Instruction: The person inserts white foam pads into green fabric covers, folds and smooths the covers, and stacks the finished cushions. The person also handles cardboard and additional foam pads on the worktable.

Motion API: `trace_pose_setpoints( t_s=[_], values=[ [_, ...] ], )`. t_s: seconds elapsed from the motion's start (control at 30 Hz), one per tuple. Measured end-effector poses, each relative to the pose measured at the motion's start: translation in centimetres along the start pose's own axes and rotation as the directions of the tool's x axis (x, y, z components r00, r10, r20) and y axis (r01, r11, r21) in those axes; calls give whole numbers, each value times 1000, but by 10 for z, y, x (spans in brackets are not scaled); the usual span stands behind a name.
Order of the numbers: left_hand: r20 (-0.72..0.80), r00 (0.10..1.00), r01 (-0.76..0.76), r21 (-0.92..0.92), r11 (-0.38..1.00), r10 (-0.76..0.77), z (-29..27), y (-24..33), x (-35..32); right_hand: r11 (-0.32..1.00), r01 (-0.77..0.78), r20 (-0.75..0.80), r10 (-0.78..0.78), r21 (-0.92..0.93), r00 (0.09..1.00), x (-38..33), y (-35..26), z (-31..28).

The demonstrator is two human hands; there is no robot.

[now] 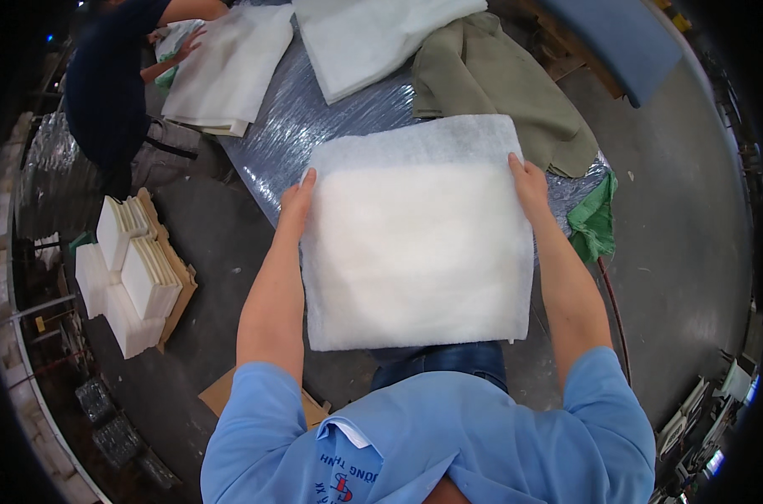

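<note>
Head view. A white square pad of fluffy padding (pixel 416 244) is held out flat in front of the body, its far edge over the near end of the table (pixel 314 118), which is wrapped in shiny plastic film. The near edge of the pad hangs over the person's lap, clear of the table.

Hands: left hand (pixel 297 202) grips the left edge of the pad near its far corner; right hand (pixel 528 185) grips the right edge at about the same height. Both are closed on the pad, fingers tucked under and mostly hidden, thumbs on top. The hands are well apart, one full pad width between them.

Handling, judged: the pad looks light and soft, thick but limp, with a fuzzy surface that should not slip. It appears to be folded or doubled, since the far strip looks thinner and more see-through. It will likely sag in the middle if held by one side, so a grip at two opposite edges, as now, suits it. Fibres may pull loose if pinched hard.

Around: a folded olive-green cloth (pixel 499 84) lies on the table beyond the pad, just touching or close to its far right corner. More white sheets (pixel 373 38) lie further back. A green rag (pixel 595 223) hangs at the table's right edge. Another person (pixel 112 84) works on a white stack (pixel 230 67) at upper left. Piles of white pads (pixel 133 273) sit on cardboard on the floor, left.
</note>
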State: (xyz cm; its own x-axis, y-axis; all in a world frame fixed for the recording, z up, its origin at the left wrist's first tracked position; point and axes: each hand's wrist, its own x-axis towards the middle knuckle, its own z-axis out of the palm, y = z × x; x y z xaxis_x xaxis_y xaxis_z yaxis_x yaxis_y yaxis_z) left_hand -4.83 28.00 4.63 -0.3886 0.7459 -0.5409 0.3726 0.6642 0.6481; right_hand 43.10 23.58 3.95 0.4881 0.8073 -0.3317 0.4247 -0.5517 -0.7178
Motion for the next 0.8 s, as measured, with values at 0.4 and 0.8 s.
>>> trace_pose_setpoints(
  t_s=[0.4,0.8],
  values=[
    [-305,920,-182,220,958,244,17,-32,38,993,117,-242,-114,1,963,24,39,13],
    [251,944,264,-190,946,-213,-4,14,56,987,-77,165,52,144,985,44,-17,-12]
  ],
)
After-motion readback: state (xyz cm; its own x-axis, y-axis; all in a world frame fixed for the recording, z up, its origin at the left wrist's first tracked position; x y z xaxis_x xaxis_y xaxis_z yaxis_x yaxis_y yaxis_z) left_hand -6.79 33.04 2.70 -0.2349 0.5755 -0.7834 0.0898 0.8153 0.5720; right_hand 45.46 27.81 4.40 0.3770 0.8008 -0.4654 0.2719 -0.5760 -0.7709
